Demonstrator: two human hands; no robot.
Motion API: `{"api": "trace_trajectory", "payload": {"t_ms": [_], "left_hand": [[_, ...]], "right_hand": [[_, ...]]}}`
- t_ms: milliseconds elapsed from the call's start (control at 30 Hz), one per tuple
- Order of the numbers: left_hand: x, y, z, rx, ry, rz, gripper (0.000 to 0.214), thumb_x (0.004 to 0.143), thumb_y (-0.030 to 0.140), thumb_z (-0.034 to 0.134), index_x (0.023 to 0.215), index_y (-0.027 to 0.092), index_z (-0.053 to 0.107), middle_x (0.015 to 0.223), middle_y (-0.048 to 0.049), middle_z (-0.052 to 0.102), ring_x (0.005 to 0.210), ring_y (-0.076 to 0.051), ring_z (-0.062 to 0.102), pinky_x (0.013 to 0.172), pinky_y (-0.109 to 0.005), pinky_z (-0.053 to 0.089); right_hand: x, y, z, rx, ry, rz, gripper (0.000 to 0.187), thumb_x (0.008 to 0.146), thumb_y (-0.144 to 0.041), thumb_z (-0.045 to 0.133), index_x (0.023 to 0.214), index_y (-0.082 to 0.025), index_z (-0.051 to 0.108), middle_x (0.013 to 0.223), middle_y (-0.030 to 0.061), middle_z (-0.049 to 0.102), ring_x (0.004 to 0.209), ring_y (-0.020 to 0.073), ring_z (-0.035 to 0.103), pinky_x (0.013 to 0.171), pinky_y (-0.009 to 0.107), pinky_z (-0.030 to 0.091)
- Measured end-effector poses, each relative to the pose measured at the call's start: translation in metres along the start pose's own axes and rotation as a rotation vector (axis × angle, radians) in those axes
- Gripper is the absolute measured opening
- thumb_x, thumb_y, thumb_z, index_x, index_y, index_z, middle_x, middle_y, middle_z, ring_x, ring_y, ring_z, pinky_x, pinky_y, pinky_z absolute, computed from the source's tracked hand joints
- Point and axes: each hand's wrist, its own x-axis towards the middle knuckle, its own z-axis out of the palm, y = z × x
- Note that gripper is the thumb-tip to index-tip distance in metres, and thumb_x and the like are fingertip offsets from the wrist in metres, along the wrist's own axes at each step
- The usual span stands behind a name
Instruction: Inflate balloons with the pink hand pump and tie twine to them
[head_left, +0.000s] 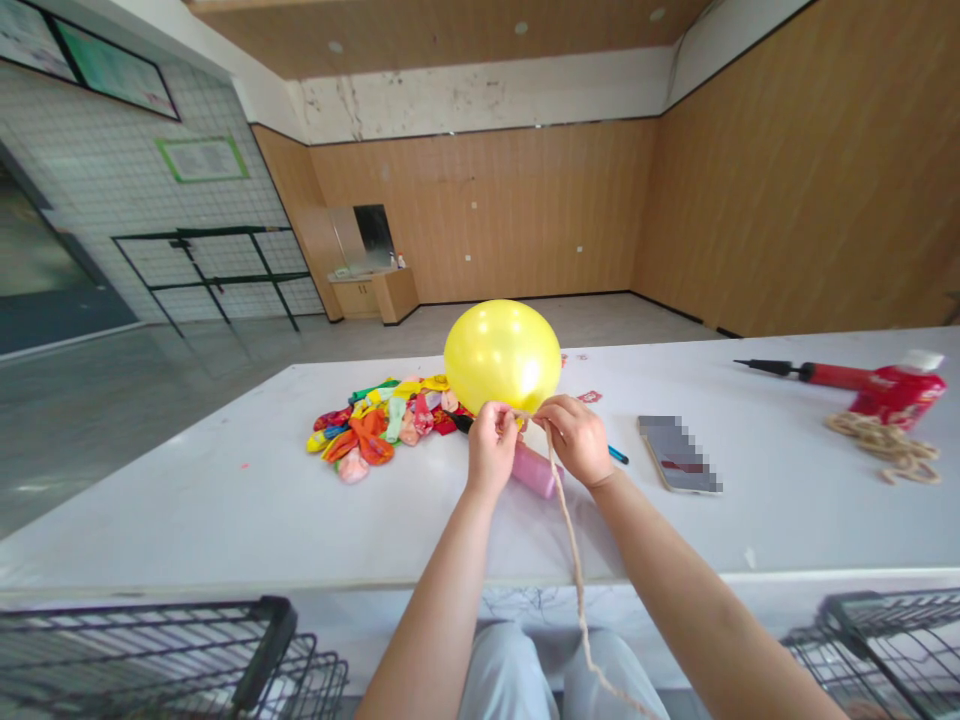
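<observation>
A blown-up yellow balloon (501,352) hangs just above the white table (225,500), its neck pointing toward me. My left hand (491,445) is closed in a pinch at the balloon's neck. My right hand (577,435) is closed on a beige string (574,560) right beside the neck. The string runs from my fingers down over the table edge to my lap. A pink cylinder (534,470) lies on the table under my hands.
A heap of several flat coloured balloons (375,420) lies left of my hands. A phone (679,453), a blue pen (619,456), a red hand pump (817,374), a red bottle (896,392) and coiled string (889,445) lie to the right. Black wire baskets (172,660) stand at both near corners.
</observation>
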Motion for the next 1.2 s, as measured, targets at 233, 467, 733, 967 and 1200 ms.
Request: {"api": "trace_trajectory", "payload": {"t_ms": [233, 467, 733, 967, 1200], "left_hand": [[0.003, -0.003, -0.002, 0.023, 0.051, -0.018, 0.007, 0.085, 0.025, 0.054, 0.087, 0.018, 0.054, 0.074, -0.0019, 0.063, 0.059, -0.014, 0.063, 0.057, -0.025, 0.053], [-0.001, 0.001, -0.005, 0.324, 0.024, 0.314, 0.011, 0.084, 0.019, 0.057, 0.094, 0.018, 0.063, 0.088, -0.0054, 0.062, 0.068, -0.012, 0.061, 0.061, -0.023, 0.053], [0.000, 0.003, -0.008, 0.568, -0.036, 0.495, 0.021, 0.089, 0.017, 0.051, 0.102, 0.021, 0.068, 0.095, -0.0075, 0.060, 0.082, -0.016, 0.062, 0.071, -0.027, 0.053], [-0.002, 0.003, -0.008, 0.675, -0.089, 0.530, 0.014, 0.090, 0.020, 0.054, 0.089, 0.019, 0.067, 0.078, -0.0052, 0.065, 0.072, -0.016, 0.062, 0.067, -0.027, 0.049], [-0.003, 0.006, -0.009, 0.696, -0.051, 0.539, 0.017, 0.090, 0.018, 0.051, 0.090, 0.018, 0.069, 0.081, -0.0062, 0.065, 0.073, -0.016, 0.062, 0.068, -0.028, 0.049]], "right_hand": [[-0.001, -0.002, 0.008, 0.411, 0.022, 0.179, 0.015, 0.091, -0.028, 0.053, 0.086, -0.020, 0.064, 0.091, 0.0086, 0.068, 0.086, 0.0192, 0.064, 0.073, 0.031, 0.053], [-0.004, -0.003, 0.014, 0.628, 0.015, 0.420, 0.014, 0.083, -0.033, 0.064, 0.083, -0.019, 0.065, 0.080, 0.0056, 0.071, 0.073, 0.0186, 0.068, 0.067, 0.030, 0.056], [-0.003, -0.002, 0.012, 0.591, -0.010, 0.423, 0.013, 0.083, -0.033, 0.063, 0.081, -0.020, 0.066, 0.078, 0.0039, 0.070, 0.071, 0.0176, 0.068, 0.065, 0.028, 0.054], [-0.005, 0.003, 0.014, 0.573, -0.009, 0.428, 0.016, 0.083, -0.036, 0.062, 0.081, -0.020, 0.065, 0.075, 0.0035, 0.068, 0.068, 0.0164, 0.066, 0.061, 0.026, 0.053], [-0.006, 0.003, 0.012, 0.523, -0.002, 0.417, 0.016, 0.084, -0.035, 0.061, 0.086, -0.020, 0.066, 0.080, 0.0054, 0.068, 0.071, 0.0177, 0.065, 0.061, 0.028, 0.054]]}}
